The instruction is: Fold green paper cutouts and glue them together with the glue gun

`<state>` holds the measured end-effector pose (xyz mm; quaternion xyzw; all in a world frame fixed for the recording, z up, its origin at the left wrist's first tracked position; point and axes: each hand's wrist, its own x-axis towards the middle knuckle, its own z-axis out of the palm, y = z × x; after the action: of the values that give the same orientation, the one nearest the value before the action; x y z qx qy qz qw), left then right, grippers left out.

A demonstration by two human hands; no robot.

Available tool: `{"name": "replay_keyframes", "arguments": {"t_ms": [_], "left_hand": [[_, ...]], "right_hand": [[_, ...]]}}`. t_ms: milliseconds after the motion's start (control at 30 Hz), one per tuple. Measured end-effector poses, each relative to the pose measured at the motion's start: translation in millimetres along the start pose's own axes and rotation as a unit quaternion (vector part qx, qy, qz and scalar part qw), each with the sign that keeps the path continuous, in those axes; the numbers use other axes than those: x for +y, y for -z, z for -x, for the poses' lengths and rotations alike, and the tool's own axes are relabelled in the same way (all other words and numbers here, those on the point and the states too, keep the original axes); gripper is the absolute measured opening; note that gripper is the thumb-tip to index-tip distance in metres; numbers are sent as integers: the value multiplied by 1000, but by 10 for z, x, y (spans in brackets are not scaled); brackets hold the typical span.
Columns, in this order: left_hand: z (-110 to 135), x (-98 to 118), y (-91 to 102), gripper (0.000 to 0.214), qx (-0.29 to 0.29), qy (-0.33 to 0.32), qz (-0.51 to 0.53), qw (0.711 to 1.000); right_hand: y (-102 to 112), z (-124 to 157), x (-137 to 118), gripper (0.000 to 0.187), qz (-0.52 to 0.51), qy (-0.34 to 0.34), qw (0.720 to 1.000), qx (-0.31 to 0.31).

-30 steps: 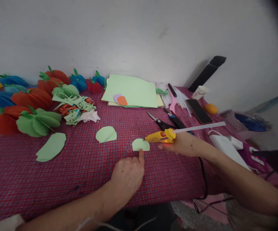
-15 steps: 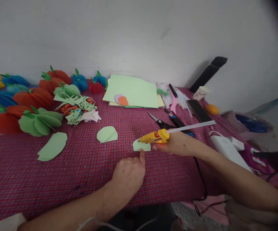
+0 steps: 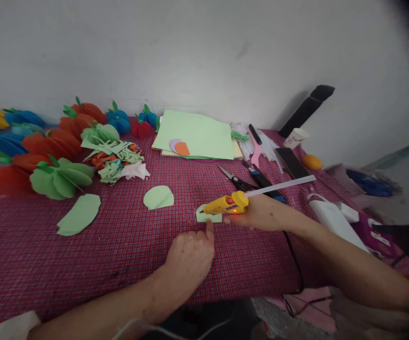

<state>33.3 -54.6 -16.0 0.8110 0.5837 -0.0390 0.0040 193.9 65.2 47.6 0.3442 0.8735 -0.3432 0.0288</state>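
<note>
My right hand is wrapped round a yellow hot glue gun, with a long clear glue stick jutting from its back and a small orange light glowing on its side. The nozzle points left, just over a small pale green paper piece; I cannot tell whether it touches. My left hand rests with its index finger stretched onto the lower edge of this piece, the other fingers curled. Farther left lie a rounded green paper piece and a larger stack of green paper.
Several paper pumpkins crowd the left, beside paper scraps. Coloured sheets lie at the back. Scissors, a blue-black cutter, a phone, a paper cup and a power strip are right.
The glue gun's nozzle has shifted slightly left and down over the small green piece. My left index finger stays on the paper's lower edge.
</note>
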Motion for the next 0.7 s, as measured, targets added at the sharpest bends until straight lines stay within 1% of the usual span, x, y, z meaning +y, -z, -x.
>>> {"name": "replay_keyframes", "arguments": {"t_ms": [167, 300, 367, 533, 700], "left_hand": [[3, 0, 6, 51, -8, -7, -3, 1000], [10, 4, -14, 49, 2, -8, -1, 1000], [11, 3, -16, 48, 6, -9, 2, 1000], [6, -1, 6, 47, -1, -2, 11, 1000], [-3, 0, -3, 48, 4, -4, 11, 1000]], "right_hand": [[11, 13, 7, 32, -13, 8, 1000, -19], [0, 8, 1, 30, -23, 9, 999, -25], [-8, 2, -3, 28, -19, 5, 999, -27], [-23, -16, 5, 31, -6, 21, 999, -33], [-16, -14, -2, 30, 12, 12, 999, -30]]}}
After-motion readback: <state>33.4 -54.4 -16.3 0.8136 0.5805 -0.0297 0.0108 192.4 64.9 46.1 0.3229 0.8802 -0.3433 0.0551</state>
